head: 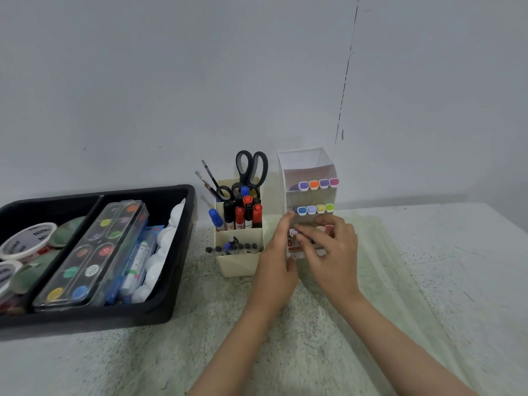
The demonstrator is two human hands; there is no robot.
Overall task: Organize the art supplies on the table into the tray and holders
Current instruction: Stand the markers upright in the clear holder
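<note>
**Nearly there: seat the third marker row**

Left hand (278, 261) rests against the left side of the tiered marker holder (307, 164). Its fingers are fairly straight and together along the wall, thumb at the lower front edge; reads as bracing.

Right hand (331, 247) is in front of the third tier, fingers bent toward the caps there. Motion blur: can't tell whether it pinches a marker or just pushes.

Top row (314, 184) and second row (315, 209) sit seated, caps facing near. The holder stands on the table (428, 281), just right of the cream pen holder (240, 264). Black tray (171, 307) is well to the left, loaded.

Doing it well:
- Brace the holder so it doesn't slide toward the far wall.
- Push each marker straight along its slot, cap out, flush with its neighbours.
- Don't lean on the tier above.
</note>
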